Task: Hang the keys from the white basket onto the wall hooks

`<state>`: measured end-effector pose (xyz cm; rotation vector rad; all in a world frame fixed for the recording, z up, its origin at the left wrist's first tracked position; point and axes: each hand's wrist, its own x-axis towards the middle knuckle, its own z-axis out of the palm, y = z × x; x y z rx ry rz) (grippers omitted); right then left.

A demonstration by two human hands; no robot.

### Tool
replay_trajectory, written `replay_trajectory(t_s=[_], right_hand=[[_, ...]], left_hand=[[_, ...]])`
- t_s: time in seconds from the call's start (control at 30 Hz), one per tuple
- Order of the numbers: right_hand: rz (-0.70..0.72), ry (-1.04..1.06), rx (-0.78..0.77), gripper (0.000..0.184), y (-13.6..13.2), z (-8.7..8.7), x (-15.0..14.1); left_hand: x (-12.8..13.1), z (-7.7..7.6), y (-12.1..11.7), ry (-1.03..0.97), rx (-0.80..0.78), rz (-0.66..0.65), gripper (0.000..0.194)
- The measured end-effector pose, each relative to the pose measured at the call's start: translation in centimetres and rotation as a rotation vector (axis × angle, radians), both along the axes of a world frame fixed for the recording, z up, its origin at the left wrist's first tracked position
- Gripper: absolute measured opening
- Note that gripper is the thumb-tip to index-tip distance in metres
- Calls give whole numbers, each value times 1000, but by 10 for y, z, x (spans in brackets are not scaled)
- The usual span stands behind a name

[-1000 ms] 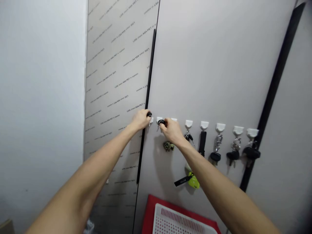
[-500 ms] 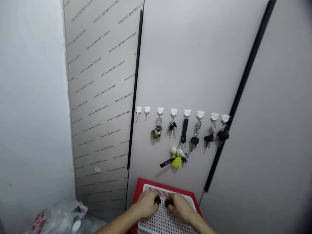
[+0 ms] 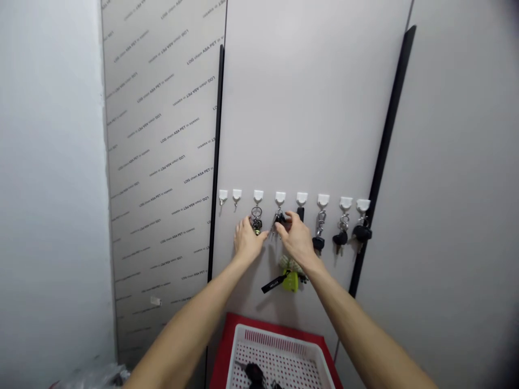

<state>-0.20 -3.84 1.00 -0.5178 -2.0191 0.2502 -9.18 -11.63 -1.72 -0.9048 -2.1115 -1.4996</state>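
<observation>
A bunch of keys with a greenish-gold charm (image 3: 256, 223) hangs by its ring from the third white hook from the left. My left hand (image 3: 248, 240) is around its lower part, thumb and fingers apart. On the fourth hook hangs a bunch of black-headed keys (image 3: 279, 217). My right hand (image 3: 298, 237) reaches it from the right, thumb and index finger spread at its side; whether they touch it I cannot tell. Below my hands hang a yellow-green key case (image 3: 290, 281) and a black tag (image 3: 272, 284), partly behind my right wrist.
Further right, key bunches hang from hooks, among them black-headed keys (image 3: 339, 237) and a larger black set (image 3: 362, 233). The two leftmost hooks (image 3: 237, 194) are bare. A white perforated basket (image 3: 279, 341) on a red surface (image 3: 227, 329) holds black keys (image 3: 254, 374).
My hands brought two black-headed key sets from the left hooks down to the basket and let go. They have since risen to the third and fourth hooks. Black keys now lie in the basket.
</observation>
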Motion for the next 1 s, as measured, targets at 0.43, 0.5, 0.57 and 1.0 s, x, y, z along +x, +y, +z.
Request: replay_trajectory(t_s=[0.43, 0.5, 0.57, 1.0], right_hand=[[-121, -68, 52, 19, 9, 38, -10], [-123, -48, 85, 21, 7, 51, -7], [-130, -64, 91, 22, 7, 61, -4], [9, -315, 137, 17, 21, 66, 14]], left_hand=[[-25, 62, -9, 45, 48, -104, 23], [-28, 78, -10, 64, 30, -92, 23], [-30, 91, -9, 77, 13, -106, 24], [-7, 60, 0, -96, -47, -511, 18]])
